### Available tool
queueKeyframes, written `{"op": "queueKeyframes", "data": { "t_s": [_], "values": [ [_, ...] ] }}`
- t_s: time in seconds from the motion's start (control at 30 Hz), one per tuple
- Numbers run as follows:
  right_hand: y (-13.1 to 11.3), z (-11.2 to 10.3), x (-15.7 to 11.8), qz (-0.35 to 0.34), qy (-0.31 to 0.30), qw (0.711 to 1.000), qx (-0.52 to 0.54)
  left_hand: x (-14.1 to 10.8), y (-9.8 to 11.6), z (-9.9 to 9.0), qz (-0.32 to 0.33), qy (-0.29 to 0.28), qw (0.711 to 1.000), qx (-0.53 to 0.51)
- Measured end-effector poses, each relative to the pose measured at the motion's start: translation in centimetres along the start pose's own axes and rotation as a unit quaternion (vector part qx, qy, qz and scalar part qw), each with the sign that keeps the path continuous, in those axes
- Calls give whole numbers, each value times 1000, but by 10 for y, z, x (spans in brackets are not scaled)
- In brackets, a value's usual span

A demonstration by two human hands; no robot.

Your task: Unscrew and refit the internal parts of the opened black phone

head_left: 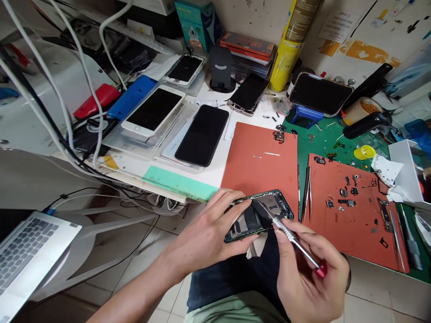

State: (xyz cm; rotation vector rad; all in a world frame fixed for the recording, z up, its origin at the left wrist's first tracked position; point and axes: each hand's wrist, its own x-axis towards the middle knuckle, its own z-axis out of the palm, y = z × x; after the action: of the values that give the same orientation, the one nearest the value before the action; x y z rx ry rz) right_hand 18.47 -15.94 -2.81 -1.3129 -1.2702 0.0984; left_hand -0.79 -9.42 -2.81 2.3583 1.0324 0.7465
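My left hand (212,224) grips an opened phone housing (276,202) by its long edges, tilted over my lap at the table's front edge. Dark and grey inner surfaces show inside the frame. In my right hand (310,273) is a slim metal hand tool (288,232) with a knurled grip and a red end, held like a pen. Its thin tip reaches into the housing; the tip's exact shape is too small to make out. Just behind the housing lies a reddish-brown mat (259,166) with a small metal part (279,136) and slim strips.
Another reddish mat (357,215) at right carries several small phone parts and tweezers (306,193). A black phone (203,135) and a white phone (154,110) lie at left. One phone (320,93) leans on a blue stand. A laptop (30,255) sits lower left; white cables (79,67) hang nearby.
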Motion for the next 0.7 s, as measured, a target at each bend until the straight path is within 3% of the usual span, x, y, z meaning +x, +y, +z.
{"op": "queueKeyframes", "data": {
  "t_s": [0.17, 0.7],
  "values": [
    [8, 3, -10, -60, -50, 997, -19, 1, 0, -1, -9, -4, 1000, -12],
    [7, 11, -9, -59, -57, 996, -35, 1, -1, 0, -4, 1, 1000, -23]
  ]
}}
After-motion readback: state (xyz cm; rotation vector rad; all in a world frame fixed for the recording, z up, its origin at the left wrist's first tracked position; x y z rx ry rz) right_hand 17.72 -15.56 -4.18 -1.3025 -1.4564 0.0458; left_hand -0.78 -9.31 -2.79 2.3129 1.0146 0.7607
